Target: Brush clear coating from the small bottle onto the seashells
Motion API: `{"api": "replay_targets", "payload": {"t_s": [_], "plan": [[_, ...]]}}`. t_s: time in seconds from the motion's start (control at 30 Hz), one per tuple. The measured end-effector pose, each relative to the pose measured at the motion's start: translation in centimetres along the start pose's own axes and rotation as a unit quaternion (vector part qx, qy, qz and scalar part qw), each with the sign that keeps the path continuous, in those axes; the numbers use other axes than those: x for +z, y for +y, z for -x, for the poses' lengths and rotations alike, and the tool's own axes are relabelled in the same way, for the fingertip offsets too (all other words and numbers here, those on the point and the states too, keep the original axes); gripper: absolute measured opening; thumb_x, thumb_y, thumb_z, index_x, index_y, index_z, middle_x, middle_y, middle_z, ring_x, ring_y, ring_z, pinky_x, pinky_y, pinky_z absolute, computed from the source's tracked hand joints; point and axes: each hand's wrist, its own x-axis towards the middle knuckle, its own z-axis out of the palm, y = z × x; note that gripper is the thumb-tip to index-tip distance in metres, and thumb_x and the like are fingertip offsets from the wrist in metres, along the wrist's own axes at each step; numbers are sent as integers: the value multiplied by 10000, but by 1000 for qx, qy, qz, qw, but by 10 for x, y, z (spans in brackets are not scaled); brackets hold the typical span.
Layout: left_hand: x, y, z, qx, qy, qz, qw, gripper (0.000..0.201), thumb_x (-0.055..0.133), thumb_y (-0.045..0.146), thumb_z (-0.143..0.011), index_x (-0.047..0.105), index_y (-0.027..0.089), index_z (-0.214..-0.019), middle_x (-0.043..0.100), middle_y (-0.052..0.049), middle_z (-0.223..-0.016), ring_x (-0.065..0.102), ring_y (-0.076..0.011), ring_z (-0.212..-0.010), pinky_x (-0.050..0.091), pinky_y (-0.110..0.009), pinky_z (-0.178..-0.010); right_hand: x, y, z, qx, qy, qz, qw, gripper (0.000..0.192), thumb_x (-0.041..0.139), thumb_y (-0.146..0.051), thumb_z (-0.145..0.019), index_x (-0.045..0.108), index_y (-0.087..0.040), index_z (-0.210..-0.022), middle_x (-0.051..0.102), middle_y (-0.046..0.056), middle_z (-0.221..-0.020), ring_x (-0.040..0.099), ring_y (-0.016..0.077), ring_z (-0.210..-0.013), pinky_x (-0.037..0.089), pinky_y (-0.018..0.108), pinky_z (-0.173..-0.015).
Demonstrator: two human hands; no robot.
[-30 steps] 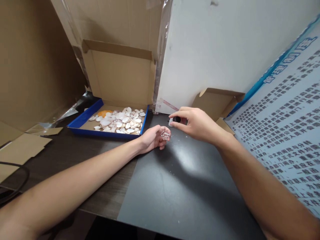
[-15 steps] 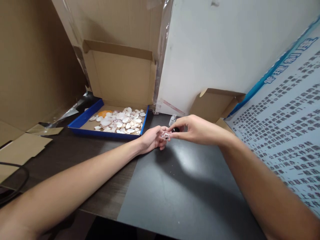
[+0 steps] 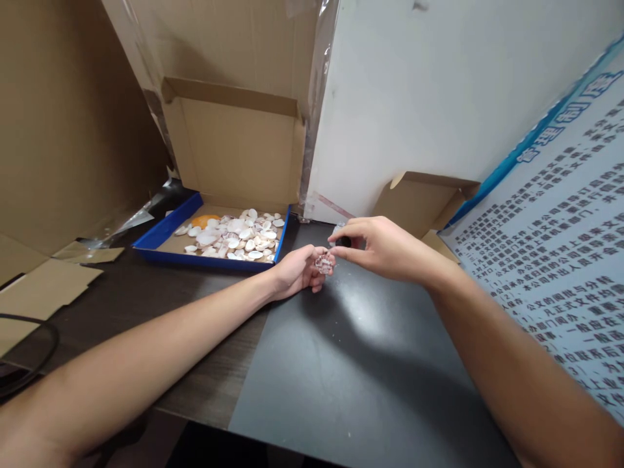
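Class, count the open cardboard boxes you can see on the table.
2: the shell box at the back left, and a smaller box behind the right hand. Others may be hidden.

- Dark table (image 3: 160, 305) carries everything.
- Black mat (image 3: 351, 364) covers its right part.
- Blue tray (image 3: 163, 229) of shells (image 3: 234, 237) at the back.
- Cardboard scraps (image 3: 43, 286) and a black cable (image 3: 29, 344) on the left.

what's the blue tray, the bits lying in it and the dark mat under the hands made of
The blue tray looks like matt cardboard: its inside is bare brown, like the upright flap behind it. The pieces in it seem to be seashells, white and pinkish, rounded and slightly glossy. The dark mat is smooth and semi-gloss, showing a soft light patch; it is probably plastic or rubber sheet, though the look leaves that open.
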Motion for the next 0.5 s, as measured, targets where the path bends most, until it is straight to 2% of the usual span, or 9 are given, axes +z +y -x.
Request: {"api": "replay_targets", "payload": {"t_s": [0.07, 0.1, 0.2, 0.33, 0.43, 0.5], "plan": [[0, 0, 0, -6, 2, 4, 1000, 140, 359, 187, -782, 494, 164, -809, 517, -22, -694, 396, -105, -453, 381, -229, -445, -3, 0, 1, -8, -56, -31, 998, 285, 576, -401, -905, 748, -211, -1030, 727, 38, -856, 614, 145, -703, 424, 255, -628], [0, 0, 0, -7, 2, 3, 1000, 139, 359, 187, -782, 494, 164, -809, 515, -20, -692, 396, -105, -452, 381, -230, -447, -4, -1, 1, -6, -62, -33, 998, 281, 579, -403, -903, 752, -213, -1019, 729, 37, -850, 613, 144, -695, 422, 253, -618], [0, -1, 0, -3, -4, -4, 1000, 187, 344, 200, -796, 520, 155, -842, 518, -24, -702, 402, -106, -460, 383, -232, -453, -6, -2, 2, 11, -9, -4, 1000, 268, 592, -379, -894, 755, -196, -1004, 731, 53, -877, 617, 153, -717, 421, 259, -627], [-1, -2, -1, -4, 5, 0, 1000, 162, 353, 198, -785, 503, 161, -832, 524, -20, -692, 405, -107, -453, 382, -234, -449, -2, -3, 1, -15, -44, -34, 998, 279, 591, -402, -898, 750, -215, -1030, 731, 43, -870, 615, 150, -706, 423, 256, -624], [-1, -2, -1, -5, 0, -5, 1000, 188, 340, 205, -789, 514, 155, -836, 527, -24, -704, 408, -106, -457, 384, -234, -454, 1, -3, 0, -16, 35, 14, 999, 269, 607, -353, -891, 742, -190, -1057, 722, 71, -926, 614, 166, -752, 427, 272, -666], [0, -1, -1, -6, 1, -5, 1000, 185, 342, 206, -789, 512, 156, -839, 529, -24, -708, 408, -105, -457, 382, -233, -455, 1, -3, 0, -12, 42, 16, 999, 273, 600, -353, -896, 741, -187, -1059, 719, 70, -910, 612, 164, -747, 428, 272, -664]]}}
